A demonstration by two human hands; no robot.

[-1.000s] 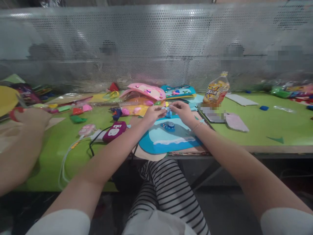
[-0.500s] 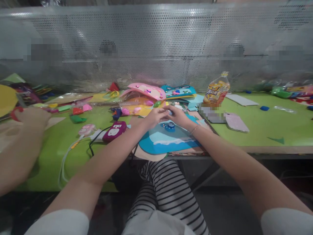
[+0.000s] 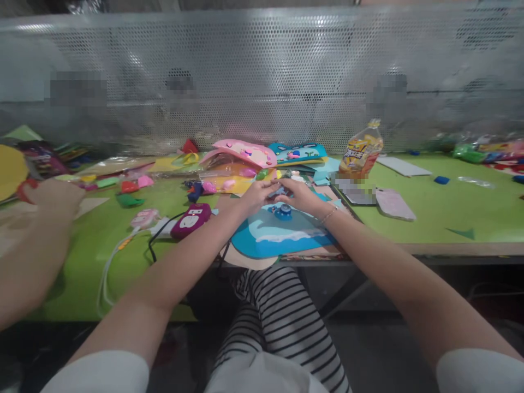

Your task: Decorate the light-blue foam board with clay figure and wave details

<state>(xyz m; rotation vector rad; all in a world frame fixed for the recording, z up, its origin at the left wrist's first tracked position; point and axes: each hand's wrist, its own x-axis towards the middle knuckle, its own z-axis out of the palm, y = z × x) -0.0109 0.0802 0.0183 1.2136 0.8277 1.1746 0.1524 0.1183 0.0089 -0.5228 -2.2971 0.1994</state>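
Observation:
My left hand (image 3: 261,196) and my right hand (image 3: 298,195) meet over a blue board (image 3: 262,244) with a light blue area and a wavy white strip. The fingers of both hands are bent together at the board's upper part. What they hold, if anything, is too small and hidden to make out. Just below the fingertips a small round dark blue piece (image 3: 285,209) lies on the board.
At the left, another person's hand (image 3: 57,197) holds red-handled scissors. A purple device (image 3: 191,220) with a black cable lies near my left forearm. Beyond are pink (image 3: 245,153) and blue decorated pieces, a snack bag (image 3: 362,153) and a pink phone (image 3: 395,204).
My fingertips have shifted slightly and show a little more of a gap between the hands. Otherwise the scene looks nearly the same.

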